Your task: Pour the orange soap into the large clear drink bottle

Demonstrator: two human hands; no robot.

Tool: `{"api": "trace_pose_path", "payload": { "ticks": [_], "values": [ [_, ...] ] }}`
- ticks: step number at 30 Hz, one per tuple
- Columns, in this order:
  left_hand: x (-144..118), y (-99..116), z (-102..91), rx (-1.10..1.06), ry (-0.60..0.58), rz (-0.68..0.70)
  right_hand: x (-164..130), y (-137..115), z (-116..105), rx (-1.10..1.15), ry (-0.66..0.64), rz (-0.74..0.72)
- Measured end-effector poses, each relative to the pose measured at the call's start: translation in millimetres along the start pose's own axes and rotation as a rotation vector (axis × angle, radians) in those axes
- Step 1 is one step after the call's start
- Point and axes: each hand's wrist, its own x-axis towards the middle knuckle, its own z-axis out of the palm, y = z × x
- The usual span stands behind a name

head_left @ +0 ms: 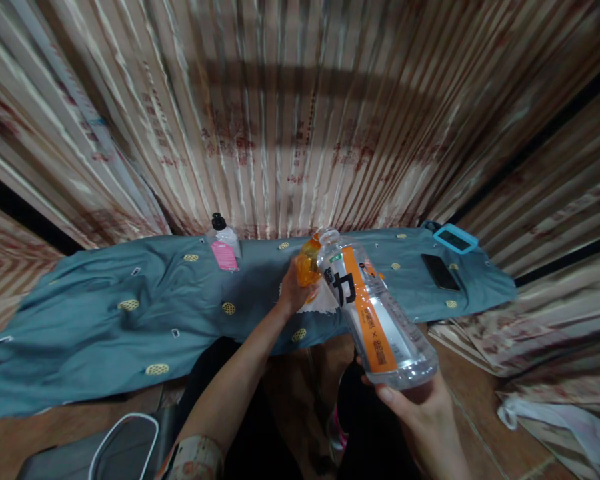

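Note:
My right hand [420, 407] grips the base of a clear plastic bottle [375, 313] with an orange and white label, tilted with its open mouth pointing away toward the far side. My left hand [293, 290] holds a small orange container [309, 263] right at the bottle's mouth, above a white cloth or tissue [323, 303] lying on the blue-grey patterned fabric [130, 320]. The bottle looks nearly empty, with a little clear liquid near its base.
A small clear bottle with a black cap and pink label [223, 243] stands on the fabric to the left. A black phone [440, 271] and a blue-framed device [455, 239] lie at the right end. Striped curtains hang behind. A white-edged bag [125, 443] sits lower left.

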Motion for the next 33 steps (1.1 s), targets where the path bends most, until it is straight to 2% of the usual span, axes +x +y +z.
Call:
{"api": "trace_pose_path", "payload": {
  "ticks": [5, 16, 33],
  "values": [
    [0, -1, -0.1, -0.02, -0.001, 0.042, 1, 0, 1, -0.008, -0.004, 0.014],
    [-1, 3, -0.2, -0.046, -0.011, -0.018, 0, -2, 4, 0.012, 0.018, 0.022],
    [0, -1, -0.3, 0.003, -0.007, -0.004, -3, -14, 21, 0.032, 0.127, 0.076]
  ]
}}
